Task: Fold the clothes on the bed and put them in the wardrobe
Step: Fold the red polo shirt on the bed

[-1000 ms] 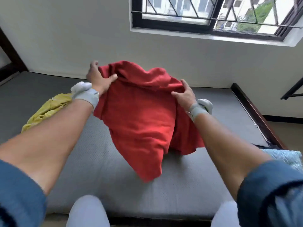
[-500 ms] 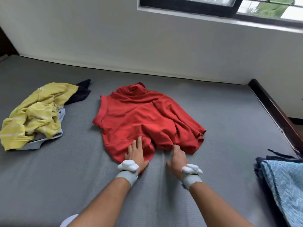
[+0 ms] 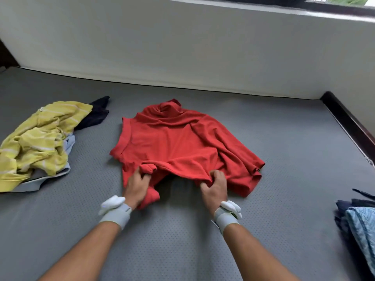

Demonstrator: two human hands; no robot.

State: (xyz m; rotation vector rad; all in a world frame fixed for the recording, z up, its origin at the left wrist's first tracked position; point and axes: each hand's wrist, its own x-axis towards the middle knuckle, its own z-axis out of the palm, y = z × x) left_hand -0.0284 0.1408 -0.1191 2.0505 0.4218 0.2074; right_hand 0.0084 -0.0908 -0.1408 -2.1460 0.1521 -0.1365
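A red shirt (image 3: 174, 138) lies spread and rumpled in the middle of the grey bed (image 3: 182, 230), collar toward the wall. My left hand (image 3: 136, 185) grips a bunch of its near hem on the left. My right hand (image 3: 215, 186) pinches the near hem on the right and lifts it slightly off the mattress. A crumpled yellow striped garment (image 3: 38, 138) sits at the left on a pale blue piece, with a dark garment (image 3: 95, 114) behind it.
A stack of folded clothes, patterned light blue (image 3: 363, 232) over dark navy, rests at the right edge. A dark wooden bed frame (image 3: 349, 122) runs along the right side. The white wall (image 3: 182, 47) and a window sill bound the far side.
The red shirt went from held up in the air to lying on the bed. My hands moved from pressing flat at its near edge to gripping and lifting the hem.
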